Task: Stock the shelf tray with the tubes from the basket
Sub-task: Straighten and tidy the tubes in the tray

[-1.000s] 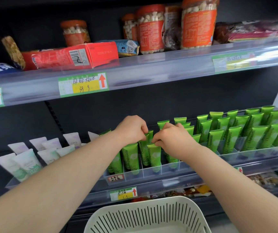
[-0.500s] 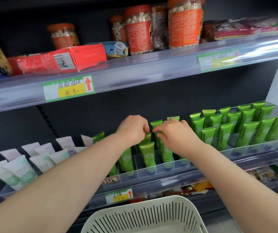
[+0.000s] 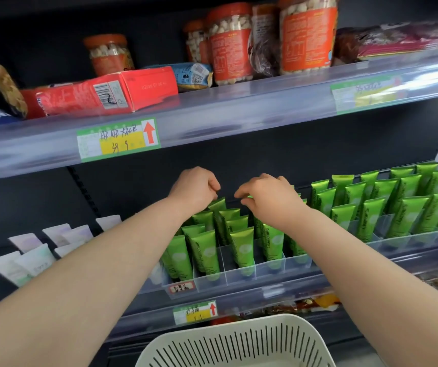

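1. We find the left hand (image 3: 194, 189) over the shelf tray (image 3: 228, 280), its grip curled closed with nothing seen in it.
2. The green tubes (image 3: 243, 247) stand in rows in the tray compartments; the basket (image 3: 239, 324) sits below.
3. The right hand (image 3: 268, 197) hovers over the tube tops, fingers curled; we cannot tell whether its grip clamps one.

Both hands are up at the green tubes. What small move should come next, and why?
Probably draw both hands back to the basket for another tube, if any remain: left hand and right hand curl at the tops of tubes already standing in the tray.
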A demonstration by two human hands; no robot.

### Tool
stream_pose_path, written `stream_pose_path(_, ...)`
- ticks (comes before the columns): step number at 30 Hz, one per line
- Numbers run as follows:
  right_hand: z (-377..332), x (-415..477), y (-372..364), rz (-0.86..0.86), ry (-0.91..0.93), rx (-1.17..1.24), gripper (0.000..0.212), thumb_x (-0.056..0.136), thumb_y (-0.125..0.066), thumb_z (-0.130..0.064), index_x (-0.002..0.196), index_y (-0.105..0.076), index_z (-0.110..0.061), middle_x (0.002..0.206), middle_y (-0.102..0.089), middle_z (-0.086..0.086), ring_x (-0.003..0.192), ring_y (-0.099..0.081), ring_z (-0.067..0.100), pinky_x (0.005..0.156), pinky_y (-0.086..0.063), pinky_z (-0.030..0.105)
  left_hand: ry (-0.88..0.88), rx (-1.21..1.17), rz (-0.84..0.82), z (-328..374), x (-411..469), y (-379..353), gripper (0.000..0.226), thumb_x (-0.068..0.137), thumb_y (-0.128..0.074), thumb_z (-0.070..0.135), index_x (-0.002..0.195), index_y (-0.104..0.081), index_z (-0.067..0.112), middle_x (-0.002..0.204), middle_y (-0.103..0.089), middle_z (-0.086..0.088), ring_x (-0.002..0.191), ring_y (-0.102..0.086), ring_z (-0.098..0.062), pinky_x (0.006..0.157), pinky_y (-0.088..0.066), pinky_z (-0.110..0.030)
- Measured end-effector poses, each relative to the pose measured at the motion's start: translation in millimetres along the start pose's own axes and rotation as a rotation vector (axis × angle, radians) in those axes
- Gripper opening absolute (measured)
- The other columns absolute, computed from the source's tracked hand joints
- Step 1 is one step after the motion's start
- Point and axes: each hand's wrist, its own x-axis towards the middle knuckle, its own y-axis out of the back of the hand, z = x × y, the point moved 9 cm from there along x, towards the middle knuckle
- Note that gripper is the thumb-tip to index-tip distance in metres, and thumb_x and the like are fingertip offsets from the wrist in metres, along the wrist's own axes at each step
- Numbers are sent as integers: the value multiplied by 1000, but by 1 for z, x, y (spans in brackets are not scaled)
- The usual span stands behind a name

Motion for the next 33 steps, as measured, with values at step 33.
stream_pose_path(33,24,12,-22,9,-48,16,36,92,-49,-14,116,-60,-38,102,-68,-12,101,-59,17,88,-37,39,-9,30,-68,1,22,-38,29,82,-67,3,95,-75,27,95,-71,9,90,-65,-11,81,-51,-25)
